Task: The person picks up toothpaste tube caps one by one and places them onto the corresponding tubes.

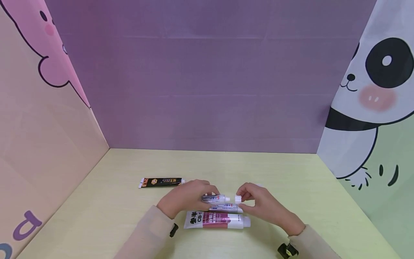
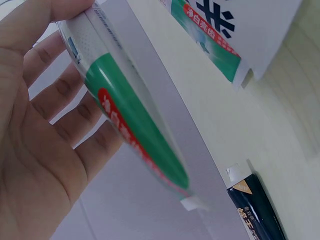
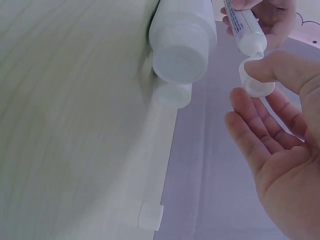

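Pale tabletop [image 1: 97,223], and over it the left hand [image 1: 189,196] had fingers clamped on a skinny toothpaste tube [image 1: 216,198]; right hand [image 1: 265,205] pinched a white cap [image 1: 238,199] just off its 3 o'clock.

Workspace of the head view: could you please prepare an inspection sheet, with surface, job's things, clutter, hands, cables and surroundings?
surface: pale tabletop with wood grain
job's things: small tube, nozzle uncovered; white cap, apart from the nozzle
clutter: large pink-labelled tube, second small tube beside it; black tube farther back; loose cap on the tabletop
hands: left hand holds the small tube; right hand pinches the white cap
cables: nothing seen
surroundings: purple back wall; pink cartoon figure at left, panda picture at right
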### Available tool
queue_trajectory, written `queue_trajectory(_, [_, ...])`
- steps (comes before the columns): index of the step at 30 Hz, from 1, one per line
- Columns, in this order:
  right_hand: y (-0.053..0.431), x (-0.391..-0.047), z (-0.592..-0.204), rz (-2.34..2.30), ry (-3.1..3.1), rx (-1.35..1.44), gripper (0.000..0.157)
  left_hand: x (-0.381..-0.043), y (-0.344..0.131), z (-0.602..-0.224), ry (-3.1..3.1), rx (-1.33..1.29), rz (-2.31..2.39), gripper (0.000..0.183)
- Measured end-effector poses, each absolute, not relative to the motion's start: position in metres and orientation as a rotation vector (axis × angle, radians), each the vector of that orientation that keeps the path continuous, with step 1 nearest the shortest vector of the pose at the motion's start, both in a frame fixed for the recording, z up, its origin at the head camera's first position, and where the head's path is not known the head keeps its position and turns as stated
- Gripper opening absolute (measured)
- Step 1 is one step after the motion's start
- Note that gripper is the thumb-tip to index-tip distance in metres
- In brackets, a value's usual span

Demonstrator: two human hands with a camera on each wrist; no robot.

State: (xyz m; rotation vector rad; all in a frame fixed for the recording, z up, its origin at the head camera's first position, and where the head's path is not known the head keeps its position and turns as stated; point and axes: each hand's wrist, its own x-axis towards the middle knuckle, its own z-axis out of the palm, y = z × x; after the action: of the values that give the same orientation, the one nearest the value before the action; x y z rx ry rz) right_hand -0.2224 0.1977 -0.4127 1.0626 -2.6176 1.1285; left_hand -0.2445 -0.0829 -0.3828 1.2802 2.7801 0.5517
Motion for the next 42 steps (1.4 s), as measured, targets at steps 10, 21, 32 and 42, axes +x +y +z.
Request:
queue_trajectory(10, [0.1934, -0.2208, -0.4128, 1.198, -2.606, 1.08, 0.025, -0.2431, -0.0766, -0.3821, 2.772, 1.34, 0.539, 0.032])
queue_trajectory(21, [0.1904, -0.2194, -0.4121, 1.211, -2.575, 1.101, 0.025, -0.2413, -0.074, -0.3798, 2.762, 1.353, 0.547, 0.031])
queue_trajectory(32, [0.1902, -0.2201, -0.4137, 1.179, -2.573, 1.113, 0.021, -0.2407, -0.0734, -0.3786, 2.761, 1.345, 0.572, 0.031])
queue_trajectory(42, [0.1905, -0.2206, -0.4118, 1.175, -2.708, 1.049, 0.019, -0.2406, -0.0734, -0.3785, 2.782, 1.34, 0.554, 0.031])
